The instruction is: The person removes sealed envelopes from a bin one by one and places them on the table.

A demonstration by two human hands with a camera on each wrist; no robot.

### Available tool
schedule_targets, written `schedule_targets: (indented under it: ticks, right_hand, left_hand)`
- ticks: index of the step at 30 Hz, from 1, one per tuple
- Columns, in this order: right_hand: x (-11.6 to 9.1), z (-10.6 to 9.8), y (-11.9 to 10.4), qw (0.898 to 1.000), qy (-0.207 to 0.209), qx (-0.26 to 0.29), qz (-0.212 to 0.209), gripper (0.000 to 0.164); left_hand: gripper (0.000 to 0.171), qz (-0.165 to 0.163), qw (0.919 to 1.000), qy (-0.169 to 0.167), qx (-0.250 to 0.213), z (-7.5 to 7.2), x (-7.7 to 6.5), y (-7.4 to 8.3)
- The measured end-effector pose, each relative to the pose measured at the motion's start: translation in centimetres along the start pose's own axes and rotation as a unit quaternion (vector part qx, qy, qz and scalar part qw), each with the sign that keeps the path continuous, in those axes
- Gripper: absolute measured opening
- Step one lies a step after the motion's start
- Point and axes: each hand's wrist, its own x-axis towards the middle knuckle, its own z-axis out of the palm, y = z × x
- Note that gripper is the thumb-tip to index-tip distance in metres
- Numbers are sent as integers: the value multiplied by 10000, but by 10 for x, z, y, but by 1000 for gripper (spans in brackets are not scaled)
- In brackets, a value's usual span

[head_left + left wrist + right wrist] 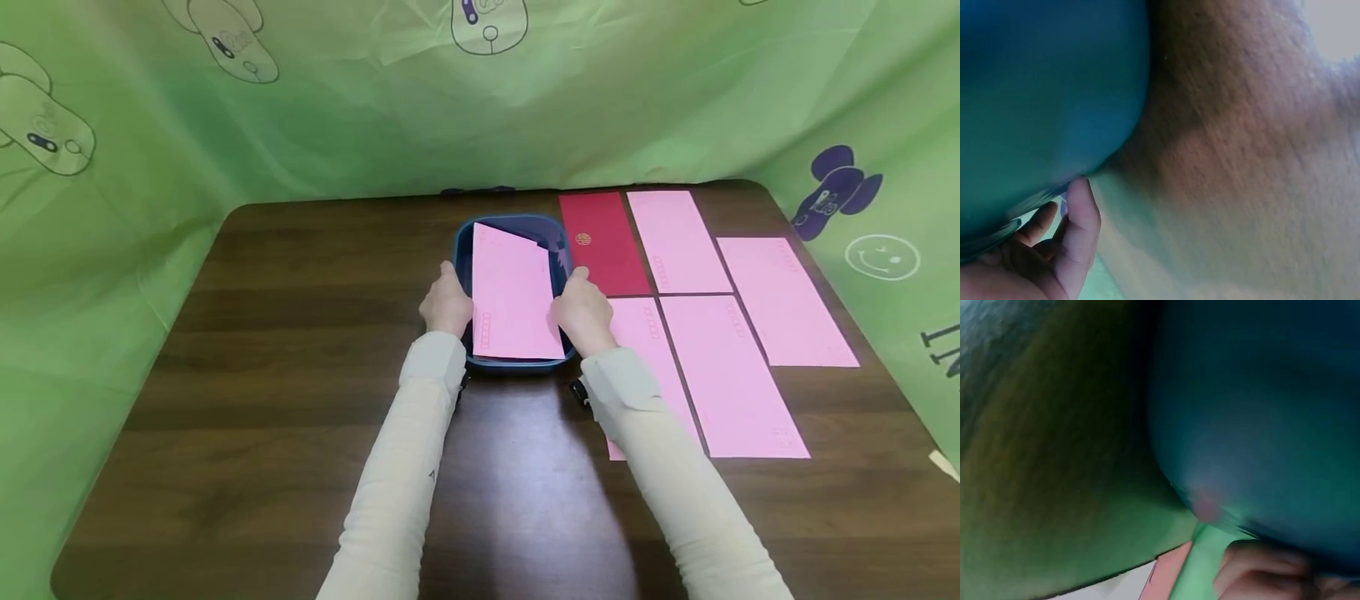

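Note:
A blue plastic basin (pixel 513 366) with rounded corners stands near the back middle of the table. Pink envelopes (pixel 516 296) lie stacked inside it, the top one reaching past the front inner edge. My left hand (pixel 446 302) grips the basin's left rim, and my right hand (pixel 585 312) holds the right rim. In the left wrist view, curled fingers (pixel 1082 231) hook under the edge of the basin's outer wall (pixel 1047 81). Fingers (pixel 1260 572) also bend at the rim in the right wrist view, beside the dark blue wall (pixel 1260 425).
Right of the basin, a red envelope (pixel 603 250) and several pink envelopes (pixel 731 375) lie flat on the brown wooden table (pixel 300 400). My right forearm passes over one pink envelope (pixel 645 358). A green printed cloth (pixel 390 108) hangs around the table's back and sides.

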Motion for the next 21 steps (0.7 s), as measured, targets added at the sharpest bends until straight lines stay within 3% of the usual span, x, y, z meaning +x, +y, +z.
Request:
schedule_targets:
  ticks: [9, 16, 21]
  right_hand:
    - [0, 8, -6, 10000, 47, 40, 26, 55]
    - [1, 7, -5, 10000, 56, 10, 43, 58]
    - [1, 4, -1, 9999, 70, 5, 140, 57]
  left_hand:
    - [60, 116, 9996, 220, -105, 1, 6, -11]
    - [51, 692, 9888, 1151, -649, 5, -1, -11]
    - [34, 933, 9818, 1509, -676, 10, -6, -6]
